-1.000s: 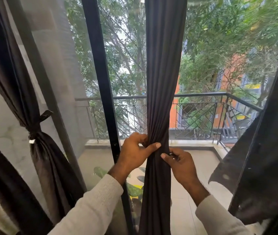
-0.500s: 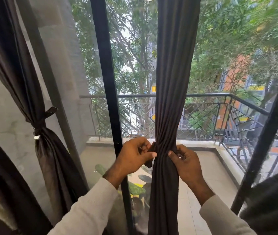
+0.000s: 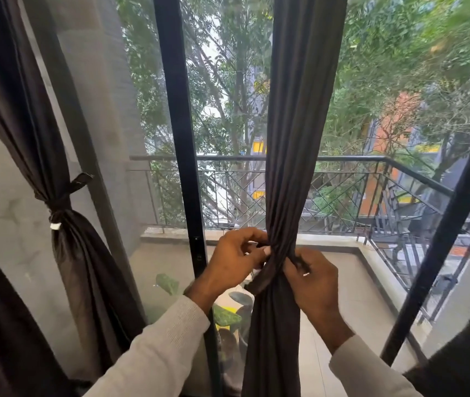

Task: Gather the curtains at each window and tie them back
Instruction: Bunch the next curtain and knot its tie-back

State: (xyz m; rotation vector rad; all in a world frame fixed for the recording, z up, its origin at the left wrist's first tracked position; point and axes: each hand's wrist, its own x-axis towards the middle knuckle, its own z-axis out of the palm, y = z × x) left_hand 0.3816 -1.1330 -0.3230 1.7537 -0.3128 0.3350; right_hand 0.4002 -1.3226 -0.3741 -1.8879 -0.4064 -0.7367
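curtain [image 3: 294, 167] gathered | left hand [image 3: 236, 262] grip pinches tie | right hand [image 3: 314, 285] grip pinches tie

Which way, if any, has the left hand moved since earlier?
Yes: the left hand shifted slightly left, its thumb off the gathered dark grey curtain's front, toward the black window post.

A black railing [image 3: 342, 159] is running across mid-frame beyond the glass. Green trees [image 3: 399, 67] are filling the top. Potted leaves [image 3: 225, 316] are sitting low at centre on the balcony floor [image 3: 357, 296].
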